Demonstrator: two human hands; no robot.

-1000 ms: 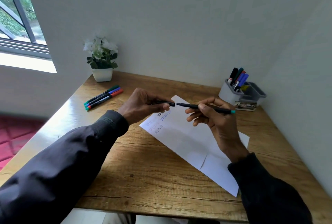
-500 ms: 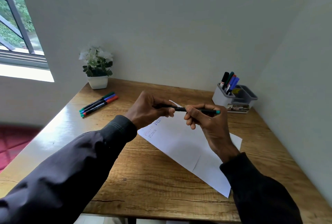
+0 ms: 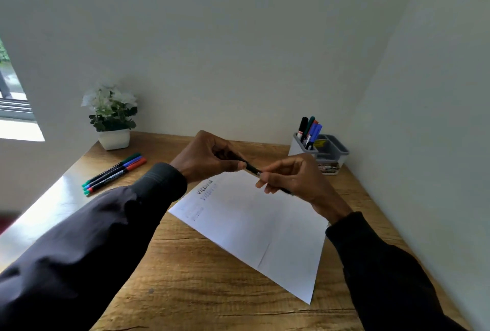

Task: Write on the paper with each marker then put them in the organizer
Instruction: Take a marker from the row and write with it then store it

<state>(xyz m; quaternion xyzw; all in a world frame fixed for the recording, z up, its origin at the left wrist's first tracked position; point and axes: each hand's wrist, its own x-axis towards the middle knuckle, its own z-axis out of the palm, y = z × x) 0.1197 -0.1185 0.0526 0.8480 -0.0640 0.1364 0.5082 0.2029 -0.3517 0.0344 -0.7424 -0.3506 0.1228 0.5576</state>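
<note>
A second earlier the cap had been held clear of the tip; half a second earlier it had been brought up to the barrel; now the slim black marker [image 3: 254, 170] was spanned by both hands above the white sheet of paper [image 3: 254, 227], with no gap visible along it. From this it was judged that the cap had been pressed back on, so that the writing with this marker was finished and its transfer to the organizer was due next. The left hand [image 3: 205, 159] was closed, its fingers [image 3: 240, 164] pinched on the cap end; the fingers of the right hand [image 3: 294, 179] were clamped round the barrel, whose rear end was hidden behind the palm.

Several lines of writing were seen near the far left corner of the paper, which lay flat on the wooden worktop [image 3: 185, 277].

The grey plastic desk organizer [image 3: 332, 151] stood at the far right corner, near the wall. In its tall white front compartment a bunch of upright markers [image 3: 310, 130] was held, with black, green, red and blue caps showing. The lower grey compartments behind were seen to hold little; a yellow item lay there, too small to identify.

Three slim markers [image 3: 114, 172] were left lying side by side at the far left, just beside a white potted plant [image 3: 112, 118], and were judged to be waiting for use.
</note>
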